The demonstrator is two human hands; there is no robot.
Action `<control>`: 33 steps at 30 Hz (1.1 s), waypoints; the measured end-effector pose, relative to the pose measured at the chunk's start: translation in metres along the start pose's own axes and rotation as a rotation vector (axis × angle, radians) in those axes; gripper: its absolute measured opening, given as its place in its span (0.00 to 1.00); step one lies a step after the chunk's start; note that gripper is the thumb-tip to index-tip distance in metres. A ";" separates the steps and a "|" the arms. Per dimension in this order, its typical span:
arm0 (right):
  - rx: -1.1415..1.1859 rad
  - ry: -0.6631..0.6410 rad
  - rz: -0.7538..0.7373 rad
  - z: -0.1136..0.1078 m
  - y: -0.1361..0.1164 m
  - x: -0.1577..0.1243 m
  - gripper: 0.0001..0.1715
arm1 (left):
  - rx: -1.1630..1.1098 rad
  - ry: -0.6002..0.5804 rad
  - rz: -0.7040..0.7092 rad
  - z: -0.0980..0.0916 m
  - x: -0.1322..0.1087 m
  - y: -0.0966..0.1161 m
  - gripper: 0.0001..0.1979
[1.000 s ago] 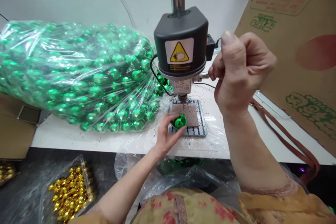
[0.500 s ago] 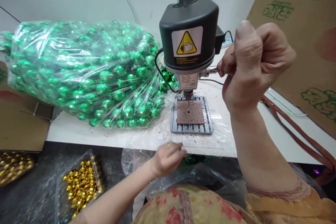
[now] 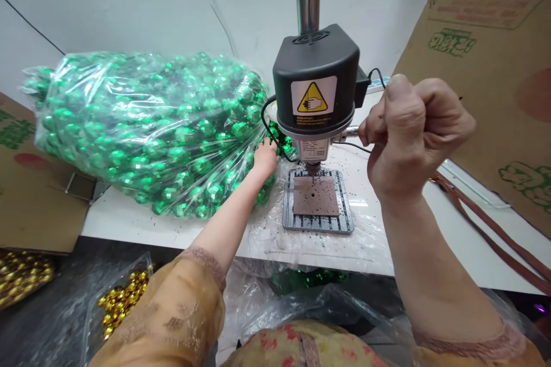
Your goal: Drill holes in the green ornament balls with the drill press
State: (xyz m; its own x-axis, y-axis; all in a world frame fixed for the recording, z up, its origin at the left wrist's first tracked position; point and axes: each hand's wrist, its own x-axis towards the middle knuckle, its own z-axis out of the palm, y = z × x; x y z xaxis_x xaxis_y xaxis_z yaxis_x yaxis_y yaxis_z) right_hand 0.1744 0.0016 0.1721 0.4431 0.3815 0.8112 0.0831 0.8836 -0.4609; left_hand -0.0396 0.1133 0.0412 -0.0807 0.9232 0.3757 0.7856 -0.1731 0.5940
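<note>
My right hand (image 3: 413,132) is closed around the feed handle (image 3: 353,131) at the side of a small black drill press (image 3: 316,83). Below its chuck (image 3: 313,168), a brown square board (image 3: 315,196) with a hole in the middle lies on the slotted metal base (image 3: 318,223). Dark shavings are scattered over both. My left hand (image 3: 266,157) reaches to the mouth of a clear plastic bag (image 3: 163,126) full of shiny green faceted balls. Its fingers stretch toward loose green balls (image 3: 282,139) behind the press, and the fingertips are partly hidden among them.
Cardboard boxes stand at the right (image 3: 486,69) and left (image 3: 38,178). A brown strap (image 3: 486,229) lies on the white table (image 3: 370,255) at right. Gold balls (image 3: 123,301) fill a clear tray low on the left. Clear plastic sheeting hangs over the table's front edge.
My left hand has moved from the table's front edge up and forward to the green balls by the bag's mouth. My right hand stays on the handle. The view has shifted slightly.
</note>
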 end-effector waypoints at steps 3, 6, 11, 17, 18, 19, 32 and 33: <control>0.029 0.004 0.001 -0.001 0.000 -0.001 0.26 | -0.001 0.038 -0.032 -0.006 -0.003 -0.001 0.19; 0.044 -0.004 0.023 -0.001 -0.001 -0.002 0.27 | -0.149 0.151 -0.110 -0.023 -0.022 0.003 0.20; 0.007 -0.012 -0.008 -0.001 0.001 -0.002 0.28 | -0.788 0.125 -0.370 -0.046 -0.082 0.018 0.25; 0.043 0.021 0.000 0.001 0.001 -0.001 0.28 | -1.036 -0.143 -0.446 -0.021 -0.124 0.027 0.33; 0.058 0.018 -0.002 0.001 0.001 -0.001 0.28 | -0.993 -0.147 -0.411 -0.015 -0.126 0.027 0.34; 0.071 0.014 -0.006 0.001 0.001 -0.001 0.28 | -0.952 -0.145 -0.371 -0.008 -0.127 0.026 0.34; -0.062 -0.025 0.015 -0.001 -0.001 -0.002 0.29 | -0.750 -0.200 -0.086 0.021 -0.131 0.025 0.28; -0.064 -0.022 0.016 -0.001 -0.001 -0.002 0.29 | -0.728 -0.202 -0.071 0.022 -0.132 0.026 0.28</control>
State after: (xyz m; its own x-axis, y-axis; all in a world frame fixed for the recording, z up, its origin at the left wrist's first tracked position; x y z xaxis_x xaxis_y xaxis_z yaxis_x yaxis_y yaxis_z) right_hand 0.1745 -0.0003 0.1704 0.4248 0.4022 0.8111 0.1333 0.8584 -0.4954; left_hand 0.0053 -0.0054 -0.0082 0.0531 0.9734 0.2228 0.1737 -0.2287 0.9579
